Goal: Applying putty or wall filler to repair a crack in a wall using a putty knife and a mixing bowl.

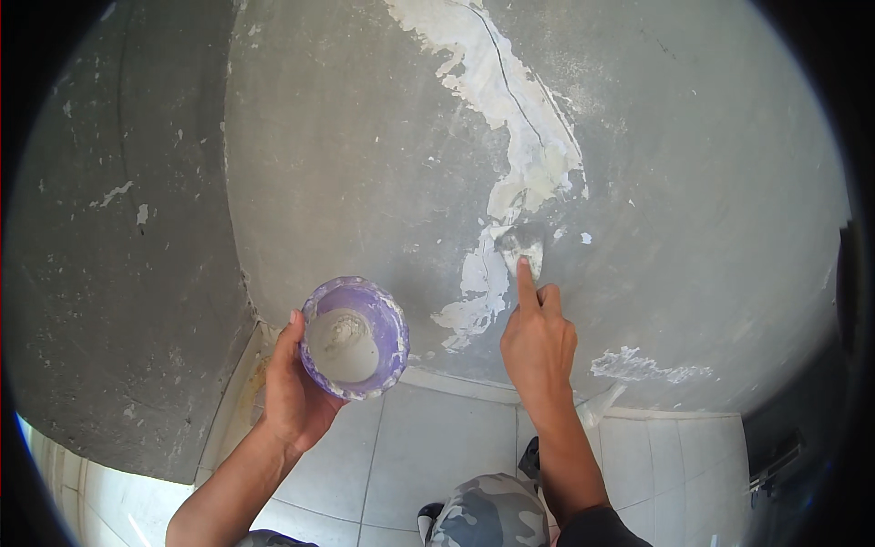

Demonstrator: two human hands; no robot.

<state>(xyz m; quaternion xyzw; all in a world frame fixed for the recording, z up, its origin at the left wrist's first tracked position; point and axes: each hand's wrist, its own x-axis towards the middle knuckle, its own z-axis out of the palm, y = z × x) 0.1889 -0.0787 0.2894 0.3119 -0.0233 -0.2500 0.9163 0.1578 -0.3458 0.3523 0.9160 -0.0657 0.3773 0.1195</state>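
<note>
My left hand [296, 387] grips a purple bowl [398, 351] by its left side and underside, with the thumb at the rim. Inside lies pale, wet-looking filler [344, 342], and dried smears coat the rim. My right hand [540, 342] is closed around a putty knife [524, 244], the index finger stretched along its blade; the handle is hidden in the palm. The blade, smeared with white, rests against the grey wall beside a whitish bare patch [524, 155]. A dark crack runs through the upper part of that patch.
A darker wall [128, 228] meets the grey wall at a corner on the left. Below is a pale tiled floor [437, 428]. Another flaked spot [647, 366] sits low on the right. My camouflage-covered knee [492, 515] shows at the bottom; a dark object stands at the right edge.
</note>
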